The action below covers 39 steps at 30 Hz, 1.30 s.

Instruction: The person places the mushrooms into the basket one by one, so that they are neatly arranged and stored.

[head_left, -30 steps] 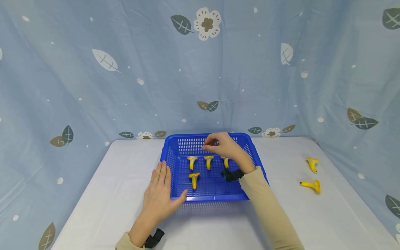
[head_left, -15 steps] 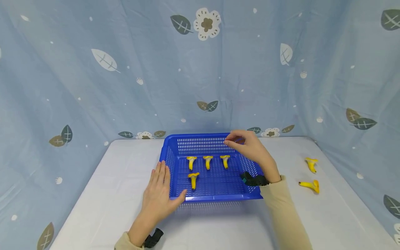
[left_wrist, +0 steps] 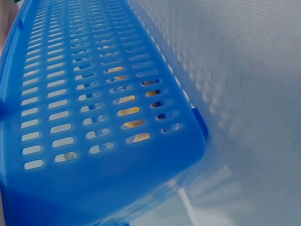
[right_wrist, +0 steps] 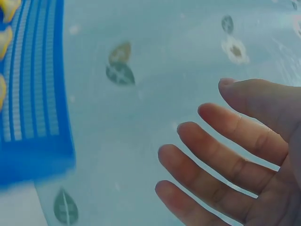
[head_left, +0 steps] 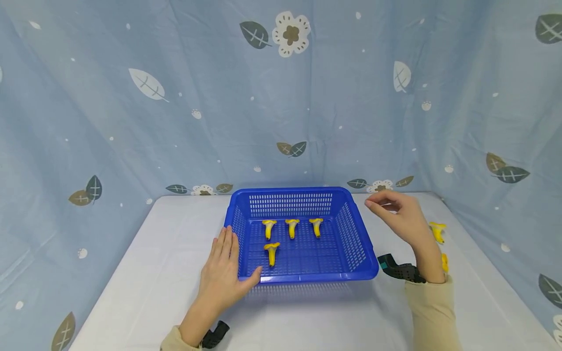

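A blue plastic basket [head_left: 303, 279] with slotted walls stands on the table. Inside lie several yellow trumpet-shaped mushrooms: three in a back row, such as the middle mushroom [head_left: 291, 228], and a front-left mushroom [head_left: 272, 254]. My left hand [head_left: 223, 273] rests on the basket's left rim, fingers straight and thumb spread along the front corner. Past the basket's right side, my right hand [head_left: 401, 214] hovers over the table with loosely bent fingers. The right wrist view shows nothing between its fingers [right_wrist: 221, 146]. Through the slots of the basket wall [left_wrist: 94, 183], yellow bits show in the left wrist view.
Two more mushrooms lie at the table's right: a far mushroom [head_left: 437, 231] and a nearer mushroom [head_left: 445, 262], mostly hidden behind my right wrist. A blue patterned curtain [head_left: 281, 97] hangs behind the white table [head_left: 175, 234] and along its sides.
My right hand has moved right, from over the basket to beyond its right rim, uncovering the back-right mushroom. The left hand stays at the left rim.
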Motion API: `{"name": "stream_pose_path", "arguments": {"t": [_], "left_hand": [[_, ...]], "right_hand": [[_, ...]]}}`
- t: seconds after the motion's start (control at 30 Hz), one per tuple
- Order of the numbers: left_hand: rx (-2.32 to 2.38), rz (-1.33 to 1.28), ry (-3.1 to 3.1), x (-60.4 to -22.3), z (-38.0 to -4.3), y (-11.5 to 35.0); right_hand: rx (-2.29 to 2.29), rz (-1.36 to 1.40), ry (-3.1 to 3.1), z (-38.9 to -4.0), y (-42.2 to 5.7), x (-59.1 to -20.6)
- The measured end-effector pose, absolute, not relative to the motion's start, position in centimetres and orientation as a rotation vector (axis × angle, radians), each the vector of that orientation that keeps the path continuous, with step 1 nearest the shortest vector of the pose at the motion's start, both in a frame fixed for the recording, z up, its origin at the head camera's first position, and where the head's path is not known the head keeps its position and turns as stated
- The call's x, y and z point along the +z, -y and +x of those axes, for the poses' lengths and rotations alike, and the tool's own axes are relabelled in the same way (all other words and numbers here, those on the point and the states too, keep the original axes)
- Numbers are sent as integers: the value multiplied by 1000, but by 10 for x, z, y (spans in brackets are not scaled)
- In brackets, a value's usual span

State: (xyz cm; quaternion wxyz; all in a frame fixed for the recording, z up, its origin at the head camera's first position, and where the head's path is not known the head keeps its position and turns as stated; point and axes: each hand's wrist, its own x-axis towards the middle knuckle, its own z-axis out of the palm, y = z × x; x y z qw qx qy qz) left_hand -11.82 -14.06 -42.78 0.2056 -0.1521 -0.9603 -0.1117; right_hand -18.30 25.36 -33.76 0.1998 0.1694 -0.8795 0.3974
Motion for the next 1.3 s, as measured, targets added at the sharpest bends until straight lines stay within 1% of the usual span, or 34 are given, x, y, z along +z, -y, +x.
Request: {"name": "stream_pose_path", "arguments": {"t": [0.2, 0.47, 0.7, 0.93, 1.1, 1.3], "left_hand": [[-309, -418, 2678, -428, -117, 141], [-293, -417, 2691, -429, -117, 141], [-306, -426, 2673, -430, -118, 141], [-295, -436, 2655, -430, -120, 140], [-293, -430, 2659, -430, -120, 140], [-291, -428, 2663, -431, -120, 140]], "right_hand": [[1045, 274, 2500, -169, -292, -343], [1067, 160, 2517, -160, -339, -361], [957, 15, 2692, -155, -374, -376], [998, -102, 2869, -152, -408, -398], [1053, -302, 2998, -154, -424, -412], [1271, -553, 3070, -157, -436, -418]]}}
